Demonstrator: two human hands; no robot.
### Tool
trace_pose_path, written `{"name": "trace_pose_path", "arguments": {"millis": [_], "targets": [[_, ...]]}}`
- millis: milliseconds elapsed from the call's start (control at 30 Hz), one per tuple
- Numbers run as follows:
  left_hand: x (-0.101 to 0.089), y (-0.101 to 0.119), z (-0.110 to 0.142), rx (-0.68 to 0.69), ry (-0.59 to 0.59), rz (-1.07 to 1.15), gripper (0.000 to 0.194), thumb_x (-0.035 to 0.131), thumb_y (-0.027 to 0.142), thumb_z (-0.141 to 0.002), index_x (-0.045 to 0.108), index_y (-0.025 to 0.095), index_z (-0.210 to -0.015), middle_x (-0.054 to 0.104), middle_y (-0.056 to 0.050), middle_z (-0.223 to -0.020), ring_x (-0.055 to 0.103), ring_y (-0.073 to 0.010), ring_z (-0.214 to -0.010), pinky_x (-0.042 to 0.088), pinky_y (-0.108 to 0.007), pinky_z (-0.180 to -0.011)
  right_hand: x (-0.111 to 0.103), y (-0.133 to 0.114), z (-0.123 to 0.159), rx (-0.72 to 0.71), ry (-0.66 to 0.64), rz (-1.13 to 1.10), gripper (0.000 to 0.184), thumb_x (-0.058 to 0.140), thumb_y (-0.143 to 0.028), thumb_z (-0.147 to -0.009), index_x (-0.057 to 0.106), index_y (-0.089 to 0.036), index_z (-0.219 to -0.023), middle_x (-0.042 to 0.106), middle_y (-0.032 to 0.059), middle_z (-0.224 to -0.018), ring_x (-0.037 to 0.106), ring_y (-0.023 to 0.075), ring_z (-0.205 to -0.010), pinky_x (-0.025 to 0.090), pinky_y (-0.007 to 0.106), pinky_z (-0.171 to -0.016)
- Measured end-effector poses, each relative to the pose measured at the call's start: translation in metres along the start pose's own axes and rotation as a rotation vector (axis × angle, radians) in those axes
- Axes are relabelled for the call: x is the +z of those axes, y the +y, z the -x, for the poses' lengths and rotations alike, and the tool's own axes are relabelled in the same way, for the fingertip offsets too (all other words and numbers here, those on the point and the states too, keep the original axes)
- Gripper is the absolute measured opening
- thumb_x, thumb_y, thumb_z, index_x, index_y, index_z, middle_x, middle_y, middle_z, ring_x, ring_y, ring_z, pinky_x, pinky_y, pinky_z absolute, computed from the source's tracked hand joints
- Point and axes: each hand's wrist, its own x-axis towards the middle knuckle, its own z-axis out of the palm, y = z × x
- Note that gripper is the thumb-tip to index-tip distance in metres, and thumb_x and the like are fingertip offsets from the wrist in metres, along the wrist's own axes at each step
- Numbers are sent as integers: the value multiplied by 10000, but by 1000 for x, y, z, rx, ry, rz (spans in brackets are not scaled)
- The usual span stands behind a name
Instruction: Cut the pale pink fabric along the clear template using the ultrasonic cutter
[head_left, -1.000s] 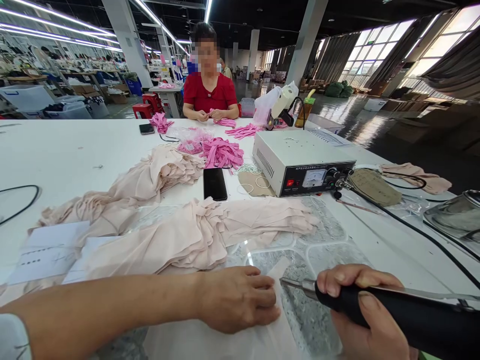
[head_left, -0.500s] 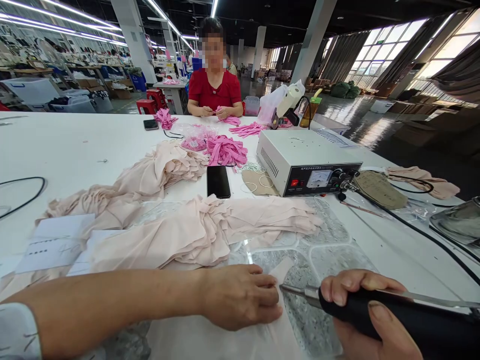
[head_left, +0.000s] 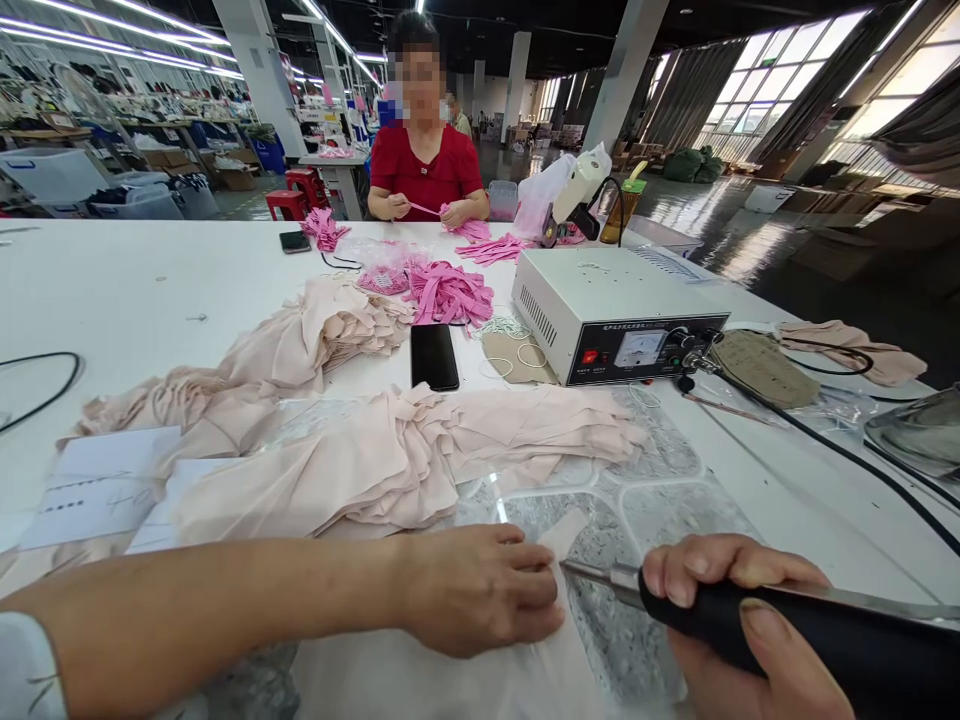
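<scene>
My left hand (head_left: pixel 484 590) lies on a pale beige fabric piece (head_left: pixel 442 675), its fingers curled and bunched against the cloth near its right edge. Gripped in my right hand (head_left: pixel 739 600) is an ultrasonic hand tool (head_left: pixel 810 635) with a thick black handle and a slim metal tip. The tip points left and meets the fabric edge right beside my left fingertips; whether it presses in is too small to tell. Under the cloth is a grey stone-patterned mat (head_left: pixel 667 525). A stack of beige fabric pieces (head_left: pixel 390 455) lies just beyond my left hand.
A control box (head_left: pixel 645 315) with a dial and cable stands at back right. Nearby are a black phone (head_left: pixel 433 357), pink strips (head_left: pixel 450 292), another beige pile (head_left: pixel 315 330) and paper sheets (head_left: pixel 101 485). Across the white table (head_left: pixel 135 310) sits a person in red (head_left: pixel 426 170) handling pink strips.
My hands and the tool tip hold almost the same place on the cloth. The view has shifted slightly. Opposite, the person's hands have moved apart with a pink strip stretched between them.
</scene>
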Motion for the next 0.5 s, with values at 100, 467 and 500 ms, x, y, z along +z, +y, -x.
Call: {"name": "trace_pose_path", "arguments": {"millis": [100,467,500], "targets": [[0,0,0,-2,13,9,186,504,139,-935,622,91,-1070,623,-103,-951,557,-239,-977,456,-337,-798,-1,-1,0,-8,-17,12,147,665,-273,-781,538,-215,-739,521,-25,-663,504,121,-506,529,330,-480],[1,0,1,1,48,-16,161,545,150,-916,616,114,-1055,619,-106,-930,570,-233,-974,447,-316,-790,2,-9,5,0,-8,46,131,661,-324,-786,577,-224,-777,522,-18,-653,497,115,-472,506,310,-452],[1,0,0,0,42,-16,157,534,150,-921,616,118,-1051,622,-107,-934,570,-233,-977,452,-319,-788,3,-9,5,3,-7,47,133,664,-323,-784,577,-223,-774,524,-17,-658,499,115,-470,505,310,-449]]}}
